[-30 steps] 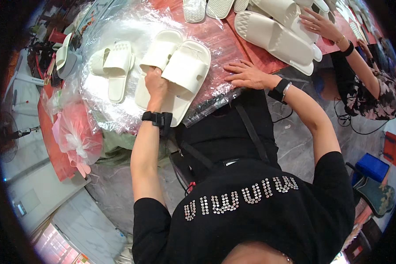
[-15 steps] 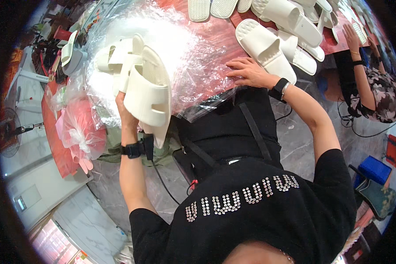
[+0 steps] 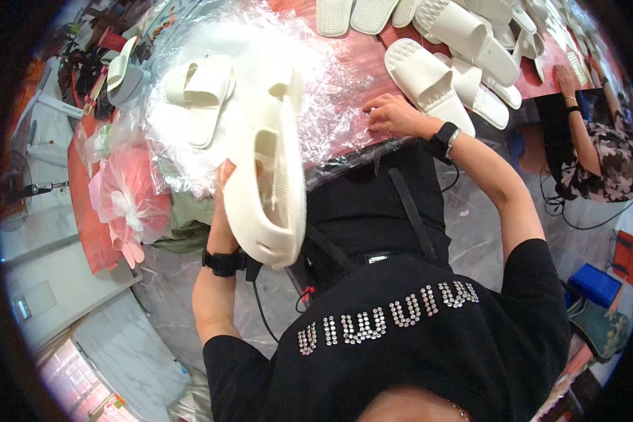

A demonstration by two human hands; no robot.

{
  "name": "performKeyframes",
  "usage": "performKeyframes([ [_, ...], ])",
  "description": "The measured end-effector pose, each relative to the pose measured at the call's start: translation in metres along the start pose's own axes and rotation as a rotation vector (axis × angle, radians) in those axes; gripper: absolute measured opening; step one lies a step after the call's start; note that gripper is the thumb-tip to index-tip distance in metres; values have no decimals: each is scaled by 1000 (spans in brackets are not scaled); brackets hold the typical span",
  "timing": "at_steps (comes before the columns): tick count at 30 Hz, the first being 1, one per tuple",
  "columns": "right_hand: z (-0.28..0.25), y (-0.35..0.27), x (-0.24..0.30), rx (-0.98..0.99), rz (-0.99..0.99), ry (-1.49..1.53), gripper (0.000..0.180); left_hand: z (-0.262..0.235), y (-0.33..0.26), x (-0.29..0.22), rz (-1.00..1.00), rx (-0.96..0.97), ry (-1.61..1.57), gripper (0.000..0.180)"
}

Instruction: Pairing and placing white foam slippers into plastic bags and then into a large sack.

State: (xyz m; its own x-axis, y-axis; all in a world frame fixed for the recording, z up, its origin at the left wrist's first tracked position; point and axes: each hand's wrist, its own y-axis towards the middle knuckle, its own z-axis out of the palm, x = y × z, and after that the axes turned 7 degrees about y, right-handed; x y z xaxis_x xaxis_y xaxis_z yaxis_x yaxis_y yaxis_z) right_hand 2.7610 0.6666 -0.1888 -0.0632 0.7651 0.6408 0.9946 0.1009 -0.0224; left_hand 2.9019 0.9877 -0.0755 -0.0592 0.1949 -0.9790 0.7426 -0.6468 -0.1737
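My left hand (image 3: 225, 184) grips a white slipper (image 3: 266, 235) from its left side, raised above the table's near edge. The slipper is tilted with its opening facing up, and most of my fingers are hidden behind it. Beyond it, a pair of white slides (image 3: 211, 91) lies on clear plastic wrap (image 3: 253, 35). My right hand (image 3: 401, 117) rests at the table's front edge, its fingers loosely bent and apart with nothing in them. The nearest thing to it is a white slide (image 3: 425, 77) with a quilted footbed.
Several more white slides (image 3: 464, 35) are heaped at the back right of the red table (image 3: 330, 130). A knotted clear bag (image 3: 130, 204) with pink contents hangs at the left. Another person's arm (image 3: 577, 133) reaches in at the far right. A fan (image 3: 17, 190) stands at far left.
My left hand has brought the slipper right and nearer to me, turning its opening upward; the slides on the plastic now show uncovered. My right hand's fingers have curled slightly.
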Motion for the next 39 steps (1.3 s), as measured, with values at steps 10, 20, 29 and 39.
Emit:
performKeyframes([
  [10, -29, 24, 59, -252, -152, 33, 14, 53, -17, -18, 323, 559, 442, 25],
  [20, -30, 17, 67, -440, -230, -24, 12, 53, -6, 20, 346, 123, 593, 34],
  [29, -26, 9, 100, -496, -218, -1, 14, 53, 9, 50, 220, -108, 617, 38],
  [39, -9, 12, 130, -389, -223, -285, 16, 70, 7, 51, 306, -224, 924, 37],
])
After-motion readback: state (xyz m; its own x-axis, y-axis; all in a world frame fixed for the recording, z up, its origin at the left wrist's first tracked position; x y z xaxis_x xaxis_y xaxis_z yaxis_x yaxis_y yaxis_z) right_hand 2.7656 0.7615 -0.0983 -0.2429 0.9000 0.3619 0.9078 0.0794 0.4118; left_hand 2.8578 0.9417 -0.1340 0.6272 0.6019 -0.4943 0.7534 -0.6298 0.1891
